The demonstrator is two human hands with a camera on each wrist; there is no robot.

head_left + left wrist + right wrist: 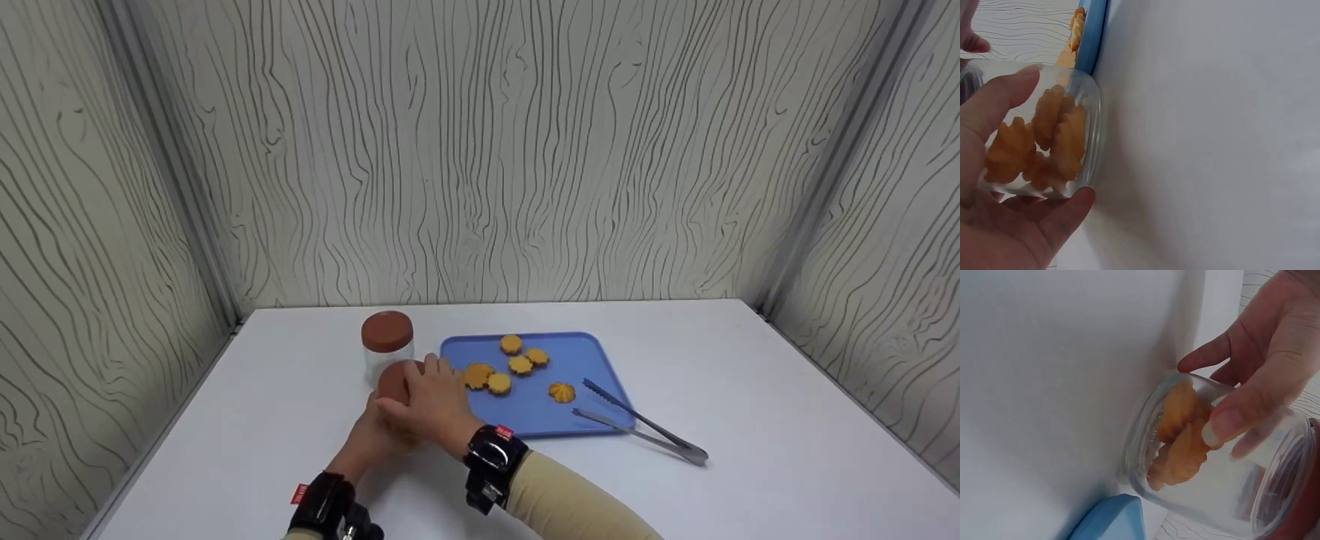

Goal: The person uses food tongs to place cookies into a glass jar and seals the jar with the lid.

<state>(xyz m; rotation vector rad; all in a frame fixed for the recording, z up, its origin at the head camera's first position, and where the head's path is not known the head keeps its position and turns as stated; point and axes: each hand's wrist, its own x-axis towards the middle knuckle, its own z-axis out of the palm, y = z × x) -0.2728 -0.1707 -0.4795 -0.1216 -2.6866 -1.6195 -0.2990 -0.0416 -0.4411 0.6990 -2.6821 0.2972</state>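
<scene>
My left hand (375,435) grips a clear jar (1213,489), its thumb and fingers around the wall. Scalloped golden cookies (1064,140) lie at the jar's bottom, seen through the wall in both wrist views. A brown lid (392,384) covers the jar's mouth. Over it my right hand (435,397) holds the lid, fingers across the far side and thumb on the near side. In the left wrist view only a bit of the right hand shows at the upper left.
A second jar (386,346) with a brown lid stands just behind. To the right, a blue tray (525,420) bears several cookies (520,365). Metal tongs (675,448) lie with their tips over the tray and their closed end on the white table (720,360). Wood-grain panels (480,150) enclose the table.
</scene>
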